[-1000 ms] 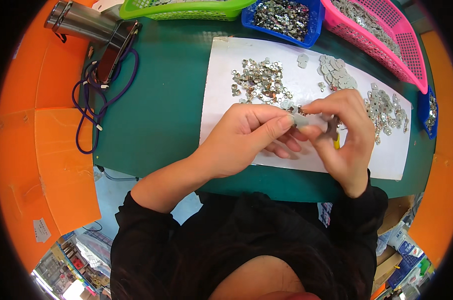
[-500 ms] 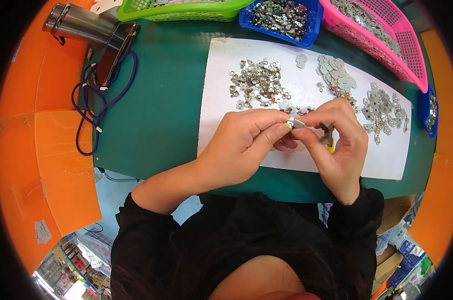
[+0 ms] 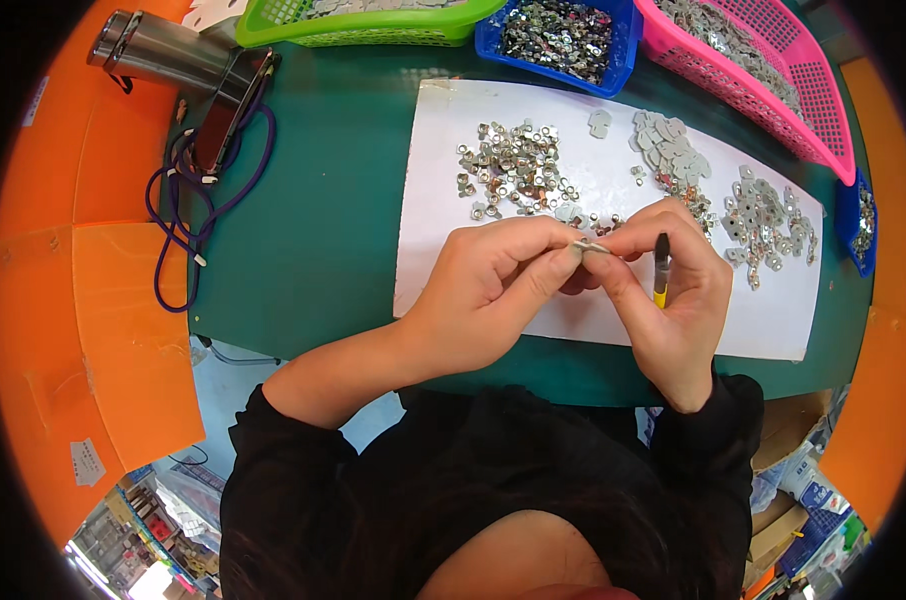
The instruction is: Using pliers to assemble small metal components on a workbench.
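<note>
The small metal piece (image 3: 591, 247) is pinched by the left hand (image 3: 485, 287) and right hand (image 3: 690, 318); its long axis, half hidden, seemingly runs sideways between them; neither is nearer

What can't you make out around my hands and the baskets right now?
Head view: small grey part, mostly covered by the left hand and right hand, too small to identify.
Head view: black-and-yellow tool, lower end hidden by the right hand.
Head view: green basket, far side cut off by the top edge.
</note>
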A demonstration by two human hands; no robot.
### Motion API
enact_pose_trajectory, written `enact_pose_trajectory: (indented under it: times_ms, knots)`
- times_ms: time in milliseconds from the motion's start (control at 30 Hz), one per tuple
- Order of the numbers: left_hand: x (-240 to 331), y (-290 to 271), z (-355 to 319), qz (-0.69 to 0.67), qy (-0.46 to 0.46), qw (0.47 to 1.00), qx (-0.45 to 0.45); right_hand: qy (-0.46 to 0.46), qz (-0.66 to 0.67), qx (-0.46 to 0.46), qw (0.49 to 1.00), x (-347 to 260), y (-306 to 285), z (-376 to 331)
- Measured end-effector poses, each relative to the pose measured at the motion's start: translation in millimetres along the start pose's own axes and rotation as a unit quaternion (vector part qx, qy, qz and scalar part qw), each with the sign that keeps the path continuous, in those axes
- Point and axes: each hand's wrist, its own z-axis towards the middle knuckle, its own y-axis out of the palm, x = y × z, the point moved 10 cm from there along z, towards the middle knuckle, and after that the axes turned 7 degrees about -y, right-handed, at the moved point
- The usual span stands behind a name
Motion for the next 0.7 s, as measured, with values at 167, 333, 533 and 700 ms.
enact_pose_trajectory:
  times_ms: [167, 333, 533, 700]
  knots:
    - [-8.0, 1.3, -2.7, -0.110, -0.021, 0.994, -0.006, -0.070, -0.016, 0.042, 0.997, -15.2, 0.8, -1.4]
    - [-18.4, 3.1, -1.7, -0.254, -0.073, 0.964, -0.023, -0.192, -0.089, 0.081, 0.974, -39.9, 0.8, -7.5]
    - [-5.7, -0.5, 1.1, -0.246, 0.005, 0.967, -0.065, -0.208, -0.079, 0.088, 0.971, -48.0, 4.6, -11.1]
    - [6.0, -3.9, 2.8, -0.115, 0.063, 0.989, -0.070, -0.193, -0.073, 0.097, 0.974, -41.2, 6.3, -15.2]
